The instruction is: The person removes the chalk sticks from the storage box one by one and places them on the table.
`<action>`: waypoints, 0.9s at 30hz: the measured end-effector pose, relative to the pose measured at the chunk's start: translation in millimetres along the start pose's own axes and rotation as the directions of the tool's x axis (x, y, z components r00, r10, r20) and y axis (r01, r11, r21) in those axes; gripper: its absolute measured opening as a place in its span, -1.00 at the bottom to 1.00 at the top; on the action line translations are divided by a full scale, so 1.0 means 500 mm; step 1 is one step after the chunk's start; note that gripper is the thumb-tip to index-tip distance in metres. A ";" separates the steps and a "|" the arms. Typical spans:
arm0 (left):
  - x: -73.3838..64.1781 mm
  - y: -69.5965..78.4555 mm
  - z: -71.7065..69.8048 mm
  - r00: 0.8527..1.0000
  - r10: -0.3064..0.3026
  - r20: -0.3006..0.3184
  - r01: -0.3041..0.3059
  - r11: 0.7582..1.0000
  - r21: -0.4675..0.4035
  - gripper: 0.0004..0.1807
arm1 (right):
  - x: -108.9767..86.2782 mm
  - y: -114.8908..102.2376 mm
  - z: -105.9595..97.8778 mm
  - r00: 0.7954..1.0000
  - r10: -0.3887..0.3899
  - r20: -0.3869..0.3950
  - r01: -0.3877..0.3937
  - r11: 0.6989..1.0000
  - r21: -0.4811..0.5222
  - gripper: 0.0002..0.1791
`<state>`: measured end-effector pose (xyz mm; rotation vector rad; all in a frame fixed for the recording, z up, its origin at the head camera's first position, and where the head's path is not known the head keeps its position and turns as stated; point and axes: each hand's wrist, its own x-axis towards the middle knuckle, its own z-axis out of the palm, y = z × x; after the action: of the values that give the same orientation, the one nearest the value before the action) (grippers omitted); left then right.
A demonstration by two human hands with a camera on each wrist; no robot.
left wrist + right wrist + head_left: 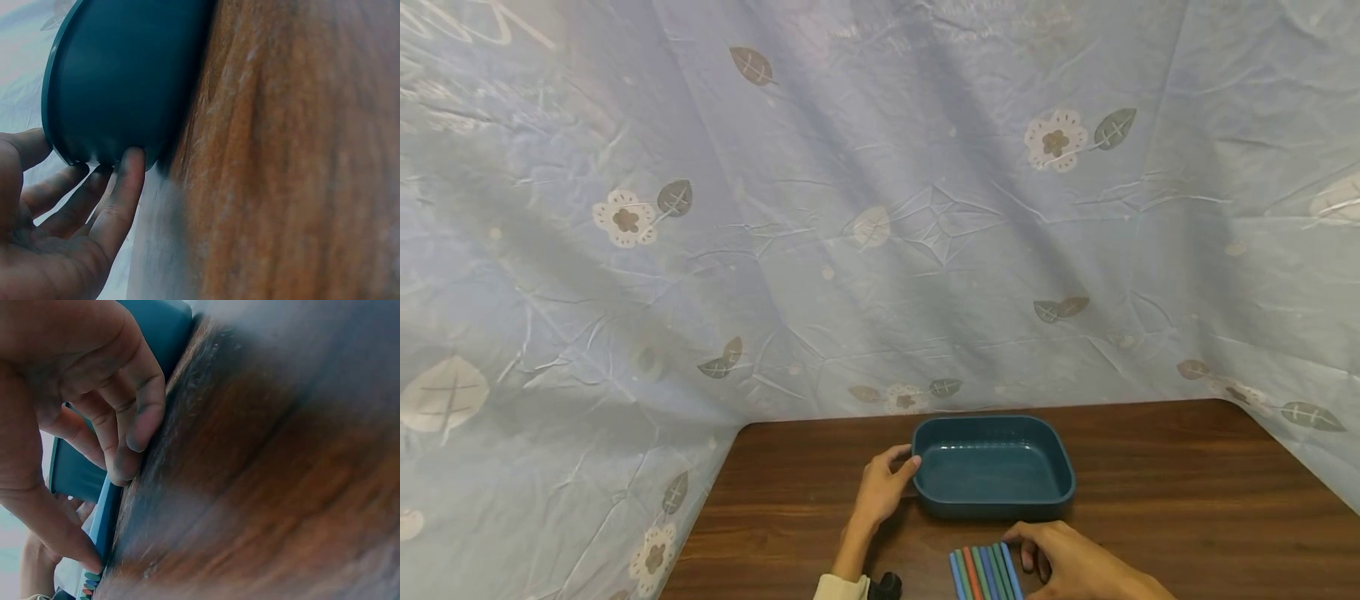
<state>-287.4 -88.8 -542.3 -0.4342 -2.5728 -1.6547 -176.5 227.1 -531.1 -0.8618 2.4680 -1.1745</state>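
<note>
A dark teal rectangular dish (pixel 992 510) stands upright on the table. My left hand (pixel 880 489) holds its left end, thumb at the rim and fingers against the outer wall (pixel 125 75). In front of the dish, several slim coloured sticks (pixel 974 573) lie side by side in blue, green and orange. Over the right side of this row, my right hand (pixel 1067 560) grips the outermost light blue stick (pixel 1011 572) lengthwise. The right wrist view shows its thumb at one end of that blue stick (pixel 103 515) and a forefinger at the other, the remaining fingers curled near the tabletop.
The brown wood-grain table (pixel 1187 467) reaches back to a pale blue curtain (pixel 880 250) with flowers and leaves, which also hangs along both sides. A small black object (pixel 889 586) is at the left wrist, beside a cream sleeve (pixel 841 588).
</note>
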 end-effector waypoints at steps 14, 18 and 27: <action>0.001 0.001 0.001 1.000 -0.017 0.012 0.018 0.998 -0.053 -0.54 | 0.004 -0.007 0.000 1.000 -0.009 -0.004 0.009 0.999 -0.034 -0.25; -0.002 0.002 0.002 1.000 -0.017 0.013 0.018 0.999 -0.047 -0.54 | 0.002 -0.008 0.000 1.000 0.008 0.002 -0.008 1.000 -0.007 -0.27; -0.003 -0.006 -0.003 0.999 -0.020 0.032 0.024 0.991 -0.132 -0.49 | -0.006 -0.008 -0.005 1.000 -0.006 -0.013 0.006 1.000 0.010 -0.37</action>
<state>-286.6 -91.6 -544.4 -0.4435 -2.5070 -1.8484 -173.9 228.5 -526.4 -0.8625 2.4693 -1.1974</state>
